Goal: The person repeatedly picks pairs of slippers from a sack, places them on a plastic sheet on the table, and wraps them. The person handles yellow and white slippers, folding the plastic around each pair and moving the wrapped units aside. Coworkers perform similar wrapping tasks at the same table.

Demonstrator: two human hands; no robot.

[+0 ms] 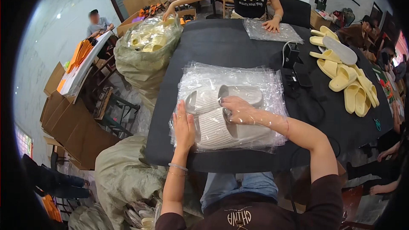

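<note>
A pair of off-white ribbed slide slippers lies side by side in a clear plastic bag, on top of a stack of such bags. My right hand reaches in between the two slippers, its fingers curled at the inner edges of their straps; clear film seems to cover part of the wrist. The fingertips are partly hidden. Along the left side of the bag, by the slippers' toes, my left hand rests with fingers stretched out.
The black table bears yellow slippers at right, a grey slipper, a black device with cable and green scissors. Across, a person's hand rests on clear bags. Sacks and cardboard boxes stand at left.
</note>
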